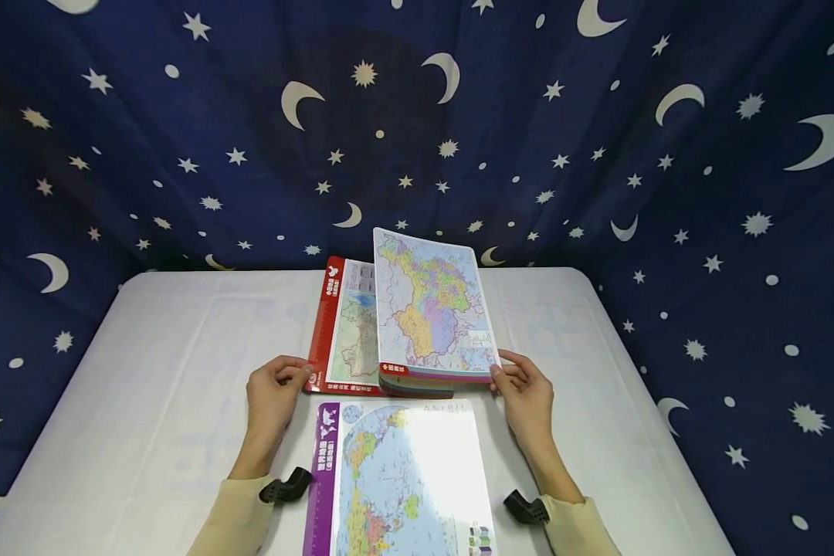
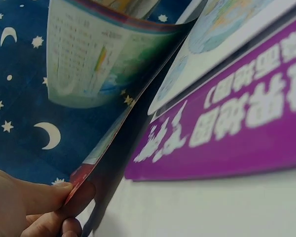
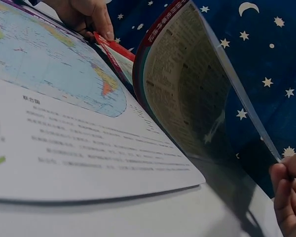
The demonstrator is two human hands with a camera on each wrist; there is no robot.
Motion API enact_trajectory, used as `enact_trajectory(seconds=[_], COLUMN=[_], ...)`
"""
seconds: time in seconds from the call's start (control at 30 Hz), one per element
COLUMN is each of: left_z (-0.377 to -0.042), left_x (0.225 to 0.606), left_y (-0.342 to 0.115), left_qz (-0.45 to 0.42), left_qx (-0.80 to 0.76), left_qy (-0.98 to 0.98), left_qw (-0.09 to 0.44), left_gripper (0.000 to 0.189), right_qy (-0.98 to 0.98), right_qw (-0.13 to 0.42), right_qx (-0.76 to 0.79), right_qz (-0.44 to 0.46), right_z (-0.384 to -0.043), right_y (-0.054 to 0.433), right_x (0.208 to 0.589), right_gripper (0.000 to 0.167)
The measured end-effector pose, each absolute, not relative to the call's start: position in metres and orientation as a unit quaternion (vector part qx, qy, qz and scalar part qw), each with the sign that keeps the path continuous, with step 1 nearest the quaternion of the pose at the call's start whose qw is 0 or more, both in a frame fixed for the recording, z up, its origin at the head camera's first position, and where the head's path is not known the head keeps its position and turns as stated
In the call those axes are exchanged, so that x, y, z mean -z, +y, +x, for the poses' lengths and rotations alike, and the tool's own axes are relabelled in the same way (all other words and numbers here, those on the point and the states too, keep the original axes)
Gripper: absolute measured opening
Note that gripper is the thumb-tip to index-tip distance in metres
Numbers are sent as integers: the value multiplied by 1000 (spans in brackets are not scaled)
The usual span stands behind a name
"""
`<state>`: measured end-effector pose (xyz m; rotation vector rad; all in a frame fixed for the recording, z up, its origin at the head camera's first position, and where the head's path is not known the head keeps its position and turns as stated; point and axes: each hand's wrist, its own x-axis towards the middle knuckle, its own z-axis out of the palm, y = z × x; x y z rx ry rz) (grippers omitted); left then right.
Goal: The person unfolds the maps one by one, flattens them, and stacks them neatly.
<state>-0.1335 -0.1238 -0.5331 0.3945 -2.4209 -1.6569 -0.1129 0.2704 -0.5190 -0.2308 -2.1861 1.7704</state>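
Toward the back of the white worktop [image 1: 181,347], the person's left hand [image 1: 271,392] pinches the lower left corner of a red-bordered map [image 1: 353,347] between thumb and fingers, while the right hand [image 1: 530,398], likewise closed in a pinch, holds the lower right corner of a curved map sheet [image 1: 434,309] raised over its right part. Nearer the person lies a purple-edged map [image 1: 382,479] (glare whitens its upper right area), touched by neither of the hands.

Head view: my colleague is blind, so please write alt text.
A left hand pinches a red-edged map; the right hand pinches a colourful map overlapping it. A purple-edged map lies nearer on a white table before a starry curtain.
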Motion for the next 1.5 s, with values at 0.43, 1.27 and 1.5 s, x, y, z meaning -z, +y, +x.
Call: enact_trajectory(seconds=[0.43, 1.27, 1.5], left_z=[-135, -129, -127], left_x=[534, 531, 531], left_y=[-140, -170, -174], left_qz=[144, 188, 198], left_qx=[552, 568, 570], left_qy=[-814, -787, -784], left_qw=[106, 149, 145], left_gripper=[7, 8, 9], right_qy=[-764, -757, -754], right_qw=[163, 170, 174], right_qx=[-617, -622, -624], right_qz=[-94, -107, -107], right_z=[-113, -111, -109], right_y=[276, 283, 286], right_x=[518, 519, 519], right_gripper=[28, 27, 28])
